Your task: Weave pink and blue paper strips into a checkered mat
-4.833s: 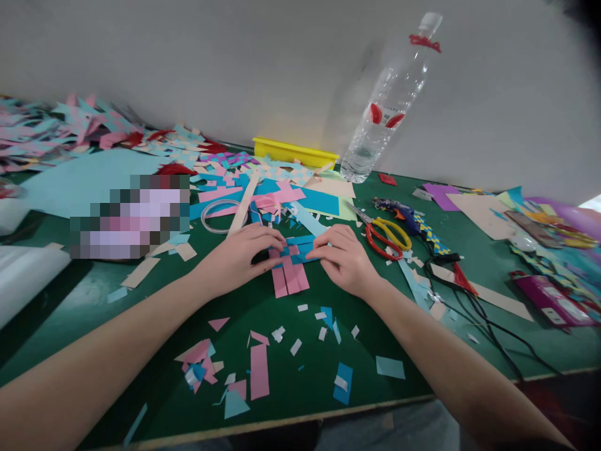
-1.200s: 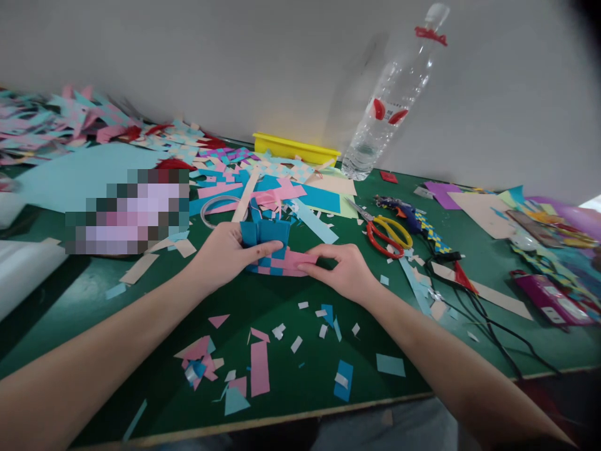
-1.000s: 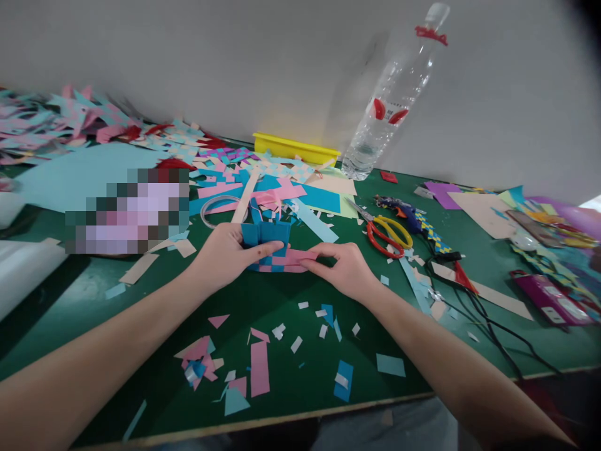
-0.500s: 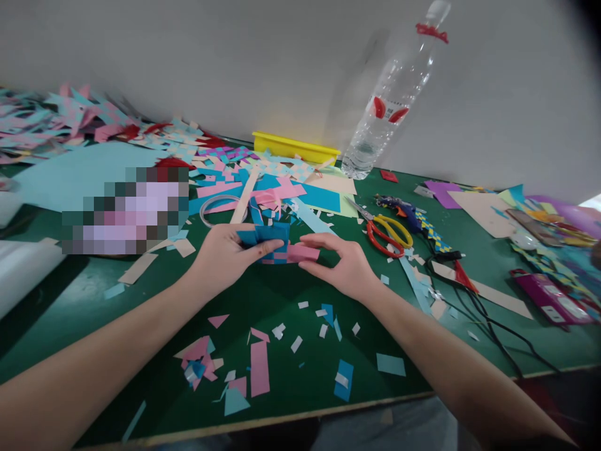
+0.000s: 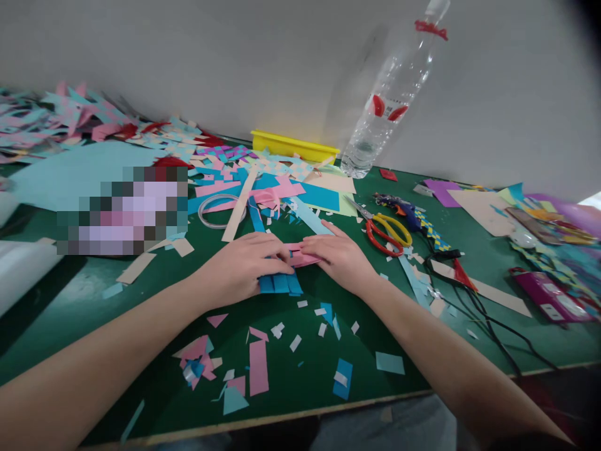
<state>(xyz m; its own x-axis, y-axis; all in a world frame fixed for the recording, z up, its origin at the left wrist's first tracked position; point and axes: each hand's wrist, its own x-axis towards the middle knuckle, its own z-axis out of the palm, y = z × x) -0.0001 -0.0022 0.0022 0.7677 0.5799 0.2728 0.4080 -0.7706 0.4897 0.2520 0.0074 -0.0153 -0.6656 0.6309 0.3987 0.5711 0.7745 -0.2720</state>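
Observation:
A woven mat of blue and pink paper strips (image 5: 284, 282) lies flat on the green table (image 5: 291, 382). My left hand (image 5: 244, 266) rests palm down over its left part, fingers stretched across the weave, with blue strip ends showing below it. My right hand (image 5: 340, 257) lies flat beside it on the right, fingers pressing the pink strip ends (image 5: 300, 255). Most of the weave is hidden under both hands.
Red and yellow scissors (image 5: 387, 233) lie right of my hands, near a glue gun (image 5: 404, 212) and black cable (image 5: 488, 313). A clear bottle (image 5: 389, 106) and yellow tray (image 5: 293, 145) stand by the wall. Paper scraps (image 5: 258, 366) litter the front; a tape ring (image 5: 220, 210) lies behind.
The woven piece was held up off the table with blue strips pointing up; it has been turned over and laid flat, and both hands have gone from pinching it to pressing on it.

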